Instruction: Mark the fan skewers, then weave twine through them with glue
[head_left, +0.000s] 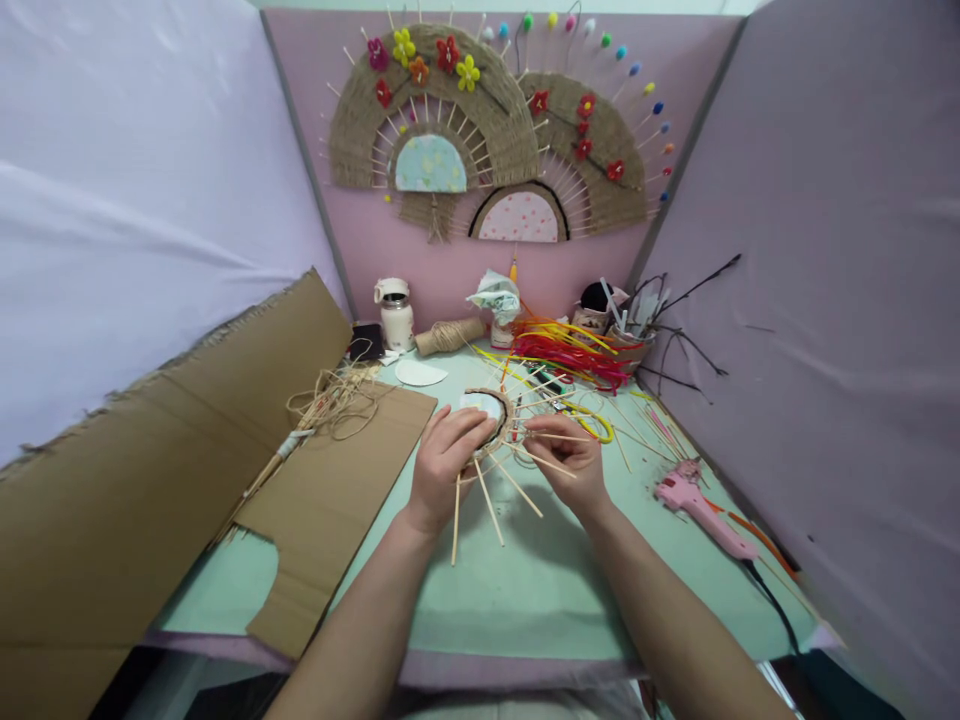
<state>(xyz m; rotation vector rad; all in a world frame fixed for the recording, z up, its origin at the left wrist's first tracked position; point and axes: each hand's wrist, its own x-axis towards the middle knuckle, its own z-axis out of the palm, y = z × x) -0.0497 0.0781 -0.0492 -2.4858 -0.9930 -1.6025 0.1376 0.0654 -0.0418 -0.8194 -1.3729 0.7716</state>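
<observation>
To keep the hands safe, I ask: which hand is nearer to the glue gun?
Right. The right hand is left of the glue gun, not touching it; the left hand is farther left, on the half-circle.

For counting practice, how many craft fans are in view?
3: the left wall fan, the right wall fan partly behind it, and the small fan in left hand and right hand. Others may be hidden.

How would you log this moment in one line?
left hand: holding half-round fan centre | right hand: at its radiating wooden sticks | pink glue gun: lying on table, right side
</observation>
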